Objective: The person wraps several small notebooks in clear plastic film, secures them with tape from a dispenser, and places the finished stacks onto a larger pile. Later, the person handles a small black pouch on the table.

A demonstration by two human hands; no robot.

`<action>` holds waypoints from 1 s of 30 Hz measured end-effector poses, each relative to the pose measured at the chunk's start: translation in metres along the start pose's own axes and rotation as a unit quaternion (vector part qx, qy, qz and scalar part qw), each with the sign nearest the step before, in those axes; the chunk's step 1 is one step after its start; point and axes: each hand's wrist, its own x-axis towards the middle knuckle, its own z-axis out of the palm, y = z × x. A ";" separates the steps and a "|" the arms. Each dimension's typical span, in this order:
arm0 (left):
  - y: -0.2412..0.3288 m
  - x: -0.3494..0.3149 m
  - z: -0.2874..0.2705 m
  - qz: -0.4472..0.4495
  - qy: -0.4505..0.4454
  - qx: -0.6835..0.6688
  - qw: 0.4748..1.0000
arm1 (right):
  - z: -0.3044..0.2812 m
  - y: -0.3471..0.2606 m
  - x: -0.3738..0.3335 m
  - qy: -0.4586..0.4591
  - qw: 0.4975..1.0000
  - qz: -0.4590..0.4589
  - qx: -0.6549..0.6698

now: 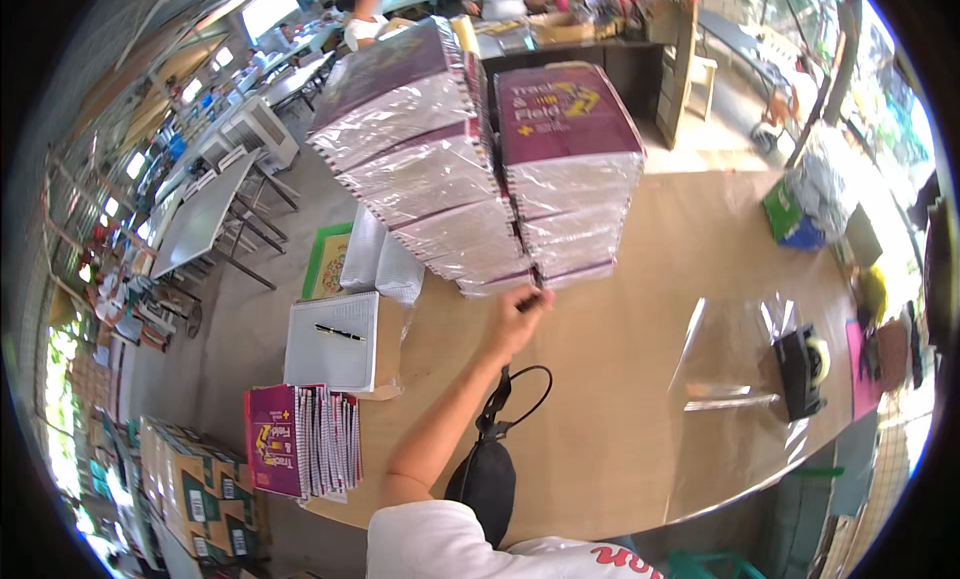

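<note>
My left hand (520,314) reaches forward over the table, its fingers closed around a small dark thing that I cannot make out. It is at the near bottom end of the gap between two tall stacks of spiral-bound notebooks. The left stack (420,169) is taller and leans toward the left, in bundles wrapped in clear plastic. Beside it, the right stack (575,179) has a maroon cover on top and is wrapped likewise. Below my forearm hangs a black pouch (485,489) with a looped black cord (530,389). My right hand does not show.
Unwrapped maroon notebooks (305,441) lie at the table's left edge, near an open pad (330,339) with a pen (340,333). A tape dispenser (800,374) stands right, beside clear plastic film (730,419). Cardboard boxes (205,489) sit lower left. People work behind.
</note>
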 end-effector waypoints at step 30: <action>-0.047 0.015 0.139 -0.380 -0.061 0.377 0.843 | 0.059 -0.117 0.140 -0.586 0.791 0.042 0.172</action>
